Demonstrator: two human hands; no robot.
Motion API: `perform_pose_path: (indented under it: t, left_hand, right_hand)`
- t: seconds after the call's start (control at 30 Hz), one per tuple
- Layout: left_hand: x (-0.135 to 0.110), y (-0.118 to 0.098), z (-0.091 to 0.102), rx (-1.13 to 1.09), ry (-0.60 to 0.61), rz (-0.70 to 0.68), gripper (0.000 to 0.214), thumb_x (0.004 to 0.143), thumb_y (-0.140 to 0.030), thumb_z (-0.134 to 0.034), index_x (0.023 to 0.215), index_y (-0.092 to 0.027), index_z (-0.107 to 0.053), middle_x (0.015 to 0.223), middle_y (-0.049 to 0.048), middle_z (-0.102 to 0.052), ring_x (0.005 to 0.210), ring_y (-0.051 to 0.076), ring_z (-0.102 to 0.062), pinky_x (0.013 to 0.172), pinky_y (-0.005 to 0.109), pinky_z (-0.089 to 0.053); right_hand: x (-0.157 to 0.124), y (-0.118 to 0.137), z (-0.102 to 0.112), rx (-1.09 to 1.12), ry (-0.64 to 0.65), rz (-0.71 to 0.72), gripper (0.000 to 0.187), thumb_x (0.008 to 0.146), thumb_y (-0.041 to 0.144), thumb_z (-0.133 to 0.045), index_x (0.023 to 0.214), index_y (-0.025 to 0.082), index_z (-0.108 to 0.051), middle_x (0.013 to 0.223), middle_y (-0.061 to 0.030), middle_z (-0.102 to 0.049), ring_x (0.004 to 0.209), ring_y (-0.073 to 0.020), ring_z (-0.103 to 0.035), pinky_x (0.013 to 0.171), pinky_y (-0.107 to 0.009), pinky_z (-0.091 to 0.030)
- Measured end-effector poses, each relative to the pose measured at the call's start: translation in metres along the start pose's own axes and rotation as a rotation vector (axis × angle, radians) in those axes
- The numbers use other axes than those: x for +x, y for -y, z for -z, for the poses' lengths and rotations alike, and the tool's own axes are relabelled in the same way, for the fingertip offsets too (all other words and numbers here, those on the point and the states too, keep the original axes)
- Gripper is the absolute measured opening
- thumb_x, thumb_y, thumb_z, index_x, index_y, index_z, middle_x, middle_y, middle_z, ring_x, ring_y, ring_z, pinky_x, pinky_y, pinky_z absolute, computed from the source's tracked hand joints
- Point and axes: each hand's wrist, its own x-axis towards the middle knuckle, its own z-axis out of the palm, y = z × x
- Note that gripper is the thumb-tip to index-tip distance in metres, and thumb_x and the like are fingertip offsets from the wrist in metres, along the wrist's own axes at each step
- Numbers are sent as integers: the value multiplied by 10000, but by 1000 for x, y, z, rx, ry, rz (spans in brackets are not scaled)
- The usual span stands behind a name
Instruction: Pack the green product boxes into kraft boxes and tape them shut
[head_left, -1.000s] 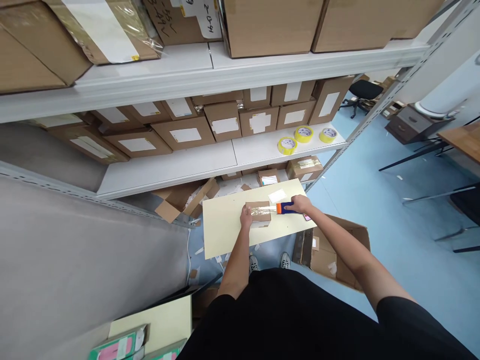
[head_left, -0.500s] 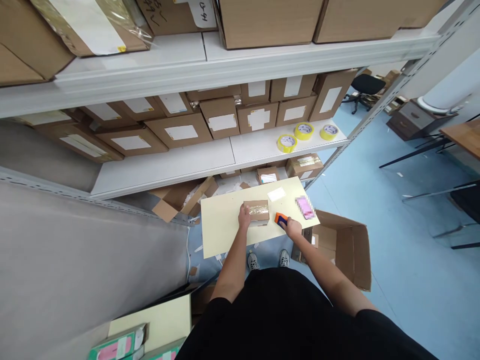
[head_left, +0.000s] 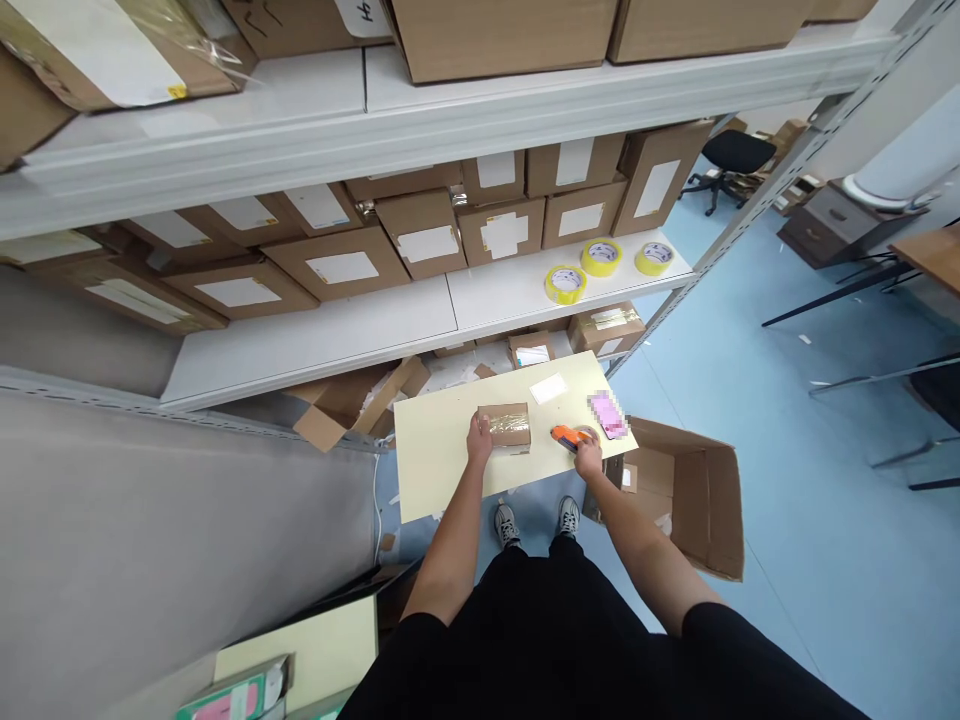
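A small cardboard box [head_left: 510, 425] with shiny tape across its top sits on the pale yellow board [head_left: 431, 470]. My left hand [head_left: 479, 440] is closed on the left end of this box. To the box's right, my right hand [head_left: 589, 460] grips an orange tape dispenser [head_left: 570, 436], apart from the box. Part of a tape roll shows at the dispenser's far side. Behind the box lies a white paper slip [head_left: 549, 388]. A pink, pixelated item [head_left: 607, 413] rests near the board's right edge.
Shelving [head_left: 337, 335] rises behind the board, loaded with labelled cartons [head_left: 427, 240] and three yellow tape rolls [head_left: 601, 257]. A large open carton [head_left: 701, 500] stands on the floor at right. Another open carton [head_left: 330, 405] is under the shelf at left.
My right hand has turned the tape dispenser, so its orange side and roll now show instead of the dark part. The left hand still holds the box, and the camera view has shifted slightly.
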Motion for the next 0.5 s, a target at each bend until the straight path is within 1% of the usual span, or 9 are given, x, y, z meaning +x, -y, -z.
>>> perform_pose_path:
  t: [0.1, 0.17, 0.2, 0.27, 0.3, 0.33, 0.4, 0.43, 0.5]
  left_hand:
    - [-1, 0, 1, 23, 1, 3, 567, 1062, -516, -391, 1540, -228, -490, 1452, 95, -663, 1339, 261, -614, 1137, 368, -459]
    - [-2, -1, 2, 39, 9, 2, 578, 1068, -524, -368, 1554, -229, -471, 1459, 92, -657, 1349, 254, -606, 1137, 360, -457]
    - [-2, -1, 2, 44, 13, -1, 587, 1070, -537, -357, 1559, -231, -463, 1459, 91, -657, 1351, 251, -605, 1134, 356, -458]
    - [-1, -2, 1, 49, 21, -9, 600, 1069, -567, -341, 1561, -243, -457, 1455, 86, -660, 1354, 250, -602, 1127, 353, -462]
    - [-1, -2, 1, 51, 23, -10, 603, 1067, -578, -338, 1559, -250, -457, 1454, 84, -661, 1356, 250, -600, 1124, 354, -464]
    - [-1, -3, 1, 52, 23, -7, 604, 1065, -585, -339, 1557, -255, -457, 1455, 81, -660, 1359, 251, -599, 1123, 355, -464]
    - [0, -3, 0, 51, 24, 6, 610, 1060, -594, -348, 1557, -257, -453, 1461, 82, -657, 1359, 251, -600, 1120, 353, -465]
    - [0, -3, 1, 46, 26, 10, 616, 1058, -597, -353, 1558, -251, -451, 1465, 86, -654, 1353, 251, -605, 1119, 352, -466]
    - [0, -3, 1, 31, 35, 12, 623, 1056, -596, -360, 1557, -238, -454, 1469, 94, -652, 1340, 253, -616, 1116, 354, -468]
  right_hand:
    - [-6, 2, 4, 40, 2, -105, 301, 731, 135, -612, 1025, 147, -677, 1219, -224, -706, 1297, -428, -595, 1053, -635, -480]
    - [-7, 14, 14, 109, -4, -92, 371, 757, 161, -580, 1110, 126, -689, 1263, -216, -705, 1316, -407, -594, 1083, -611, -477]
    - [-8, 24, 19, 142, -9, -70, 407, 781, 173, -557, 1162, 117, -690, 1288, -209, -705, 1325, -385, -594, 1109, -581, -471]
    - [-7, 51, 26, 207, -6, -1, 465, 846, 203, -503, 1267, 115, -681, 1334, -187, -706, 1335, -330, -600, 1159, -497, -454]
    - [-7, 67, 28, 226, -5, 30, 486, 880, 233, -482, 1316, 133, -669, 1375, -165, -696, 1341, -299, -603, 1172, -451, -452]
    - [-8, 85, 27, 280, 3, 75, 514, 907, 259, -460, 1371, 139, -647, 1425, -155, -670, 1368, -283, -588, 1192, -429, -436]
    - [-12, 118, 21, 377, 43, 171, 562, 920, 294, -453, 1445, 163, -605, 1479, -126, -638, 1396, -264, -570, 1211, -413, -422]
    - [-15, 133, 16, 407, 59, 196, 587, 912, 307, -472, 1475, 186, -583, 1494, -109, -629, 1406, -261, -563, 1221, -416, -413]
    - [-23, 155, 6, 429, 57, 206, 649, 882, 310, -515, 1518, 184, -538, 1542, -108, -584, 1457, -270, -514, 1244, -420, -383]
